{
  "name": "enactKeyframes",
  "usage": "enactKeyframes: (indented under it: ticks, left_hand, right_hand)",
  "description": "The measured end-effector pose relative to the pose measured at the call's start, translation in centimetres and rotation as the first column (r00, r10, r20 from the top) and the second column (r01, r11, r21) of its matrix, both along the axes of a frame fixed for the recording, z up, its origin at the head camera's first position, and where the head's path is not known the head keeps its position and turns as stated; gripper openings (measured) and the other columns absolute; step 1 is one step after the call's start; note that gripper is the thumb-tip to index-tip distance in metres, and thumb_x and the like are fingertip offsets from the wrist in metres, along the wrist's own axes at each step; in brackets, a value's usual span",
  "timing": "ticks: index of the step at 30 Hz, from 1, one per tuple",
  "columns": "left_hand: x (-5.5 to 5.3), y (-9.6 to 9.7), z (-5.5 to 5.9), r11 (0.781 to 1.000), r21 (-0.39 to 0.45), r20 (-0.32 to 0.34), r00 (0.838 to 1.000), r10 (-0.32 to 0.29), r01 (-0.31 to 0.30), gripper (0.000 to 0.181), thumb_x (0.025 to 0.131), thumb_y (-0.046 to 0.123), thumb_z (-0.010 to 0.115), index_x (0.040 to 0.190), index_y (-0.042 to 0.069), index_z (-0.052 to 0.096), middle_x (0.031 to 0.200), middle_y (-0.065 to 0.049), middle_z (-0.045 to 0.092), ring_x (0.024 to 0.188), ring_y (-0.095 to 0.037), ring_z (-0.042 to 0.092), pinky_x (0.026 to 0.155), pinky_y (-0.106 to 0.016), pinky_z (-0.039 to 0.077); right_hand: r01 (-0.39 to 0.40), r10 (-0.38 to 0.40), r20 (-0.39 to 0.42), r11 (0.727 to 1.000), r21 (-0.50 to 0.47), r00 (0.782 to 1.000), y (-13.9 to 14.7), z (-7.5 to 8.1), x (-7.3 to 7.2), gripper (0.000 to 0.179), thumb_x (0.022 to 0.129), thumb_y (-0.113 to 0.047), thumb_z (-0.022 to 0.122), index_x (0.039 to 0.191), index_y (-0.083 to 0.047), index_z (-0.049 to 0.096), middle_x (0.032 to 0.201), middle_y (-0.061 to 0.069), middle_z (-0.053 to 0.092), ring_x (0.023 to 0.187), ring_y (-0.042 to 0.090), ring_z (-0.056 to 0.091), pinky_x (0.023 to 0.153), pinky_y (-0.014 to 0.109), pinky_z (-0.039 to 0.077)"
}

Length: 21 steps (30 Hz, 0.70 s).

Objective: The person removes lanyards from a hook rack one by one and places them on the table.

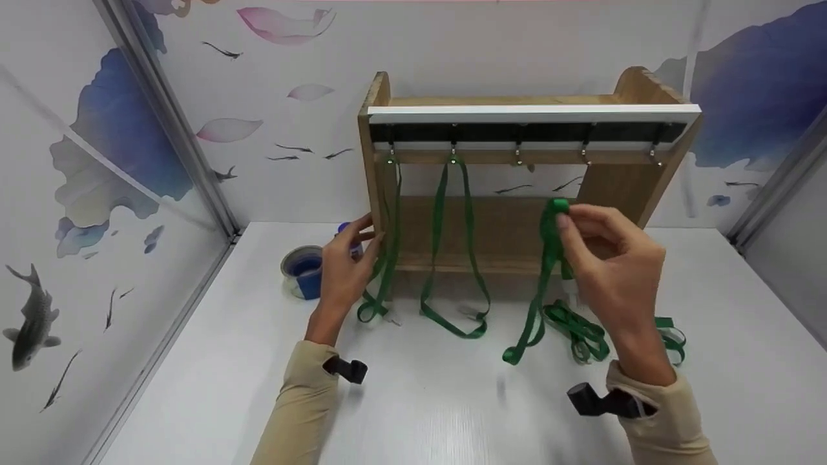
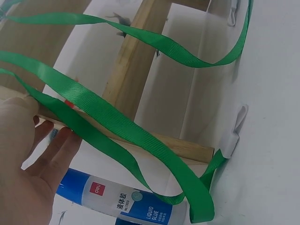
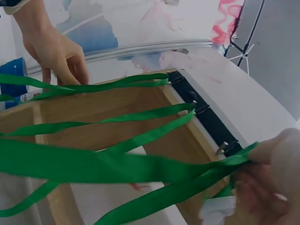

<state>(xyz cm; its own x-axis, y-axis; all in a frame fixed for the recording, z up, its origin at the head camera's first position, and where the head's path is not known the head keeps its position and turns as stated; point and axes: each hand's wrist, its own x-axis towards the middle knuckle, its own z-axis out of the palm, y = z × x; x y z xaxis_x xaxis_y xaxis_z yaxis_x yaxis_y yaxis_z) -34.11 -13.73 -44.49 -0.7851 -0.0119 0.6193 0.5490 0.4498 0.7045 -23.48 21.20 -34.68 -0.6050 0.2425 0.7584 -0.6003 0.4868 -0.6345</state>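
My right hand (image 1: pixel 620 271) pinches the top fold of a green lanyard (image 1: pixel 549 248) between thumb and fingertips, in front of the right half of a wooden rack (image 1: pixel 369 139). Its strap dangles down toward the white table; a white plastic end piece (image 3: pixel 218 208) shows near that hand in the right wrist view. My left hand (image 1: pixel 344 271) grips the front edge of the rack's left side panel, thumb in front and fingers on the outer side. Two more green lanyards, one at the far left (image 1: pixel 395 213) and a second (image 1: pixel 439 213) beside it, hang from the rack's hooks.
Three bare hooks (image 1: pixel 519 155) continue rightward along the dark strip. Further green lanyards (image 1: pixel 578 326) lie on the table (image 1: pixel 420 400) below my right hand. A tape roll (image 1: pixel 310 284) and a liquid glue bottle (image 2: pixel 108 197) stand left of the rack. Printed wall panels enclose the table.
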Motion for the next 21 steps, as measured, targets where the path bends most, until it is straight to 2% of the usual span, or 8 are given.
enactKeyframes:
  ticks: [3, 6, 11, 16, 19, 21]
  left_hand:
    - [0.0, 0.0, 0.0, 1.000, 0.002, 0.006, 1.000, -0.002, 0.002, 0.040, 0.107, 0.019, 0.071, 0.146, 0.015, 0.067, 0.143, -0.006, 0.073, 0.119, -0.021, 0.077, 0.091, -0.040, 0.068]
    - [-0.1, 0.1, 0.0, 1.000, 0.005, 0.000, 1.000, -0.008, 0.008, 0.040, 0.107, 0.019, 0.071, 0.146, 0.014, 0.067, 0.143, -0.007, 0.073, 0.118, -0.022, 0.077, 0.090, -0.042, 0.068]
    - [-0.2, 0.0, -0.1, 1.000, 0.002, -0.018, 1.000, -0.011, 0.011, 0.040, 0.107, 0.020, 0.071, 0.146, 0.013, 0.067, 0.142, -0.008, 0.073, 0.117, -0.023, 0.078, 0.085, -0.047, 0.068]
    - [-0.2, 0.0, -0.1, 1.000, 0.008, -0.012, 1.000, -0.009, 0.009, 0.040, 0.107, 0.019, 0.071, 0.146, 0.013, 0.067, 0.143, -0.008, 0.073, 0.118, -0.023, 0.078, 0.088, -0.048, 0.068]
    - [-0.1, 0.0, -0.1, 1.000, 0.009, -0.001, 1.000, -0.009, 0.009, 0.040, 0.107, 0.020, 0.071, 0.147, 0.014, 0.067, 0.144, -0.007, 0.072, 0.119, -0.023, 0.077, 0.090, -0.046, 0.068]
    - [0.0, 0.0, -0.1, 1.000, 0.011, -0.003, 1.000, -0.011, 0.011, 0.041, 0.107, 0.021, 0.071, 0.147, 0.014, 0.067, 0.144, -0.006, 0.072, 0.119, -0.022, 0.077, 0.089, -0.045, 0.068]
  right_hand:
    - [-0.022, 0.010, 0.126, 0.995, 0.097, 0.992, 0.5, 0.0, 0.2, 0.017, 0.099, -0.013, 0.081, 0.115, -0.010, 0.083, 0.103, 0.003, 0.083, 0.089, -0.003, 0.074, 0.083, 0.009, 0.058]
    - [-0.046, 0.023, 0.176, 0.990, 0.130, 0.984, 0.9, -0.2, 0.1, 0.017, 0.100, -0.017, 0.081, 0.116, -0.014, 0.084, 0.106, 0.002, 0.083, 0.089, -0.001, 0.073, 0.083, 0.009, 0.057]
    - [-0.083, 0.064, 0.160, 0.990, 0.111, 0.985, 1.2, -0.5, -0.2, 0.016, 0.098, -0.014, 0.082, 0.114, -0.016, 0.085, 0.110, 0.003, 0.082, 0.091, 0.004, 0.074, 0.084, 0.011, 0.058]
    - [-0.130, 0.117, 0.133, 0.988, 0.089, 0.984, 1.4, -0.8, -0.8, 0.016, 0.096, -0.008, 0.083, 0.112, -0.012, 0.086, 0.123, 0.002, 0.077, 0.112, 0.008, 0.072, 0.097, 0.012, 0.057]
    - [-0.162, 0.148, 0.167, 0.984, 0.071, 0.975, 1.6, -1.0, -1.0, 0.015, 0.096, -0.009, 0.083, 0.110, -0.013, 0.086, 0.129, 0.000, 0.076, 0.121, 0.010, 0.069, 0.101, 0.012, 0.055]
    - [-0.200, 0.186, 0.205, 0.979, 0.049, 0.961, 1.7, -1.2, -1.2, 0.014, 0.097, -0.010, 0.082, 0.110, -0.013, 0.086, 0.132, 0.001, 0.076, 0.123, 0.010, 0.070, 0.104, 0.012, 0.054]
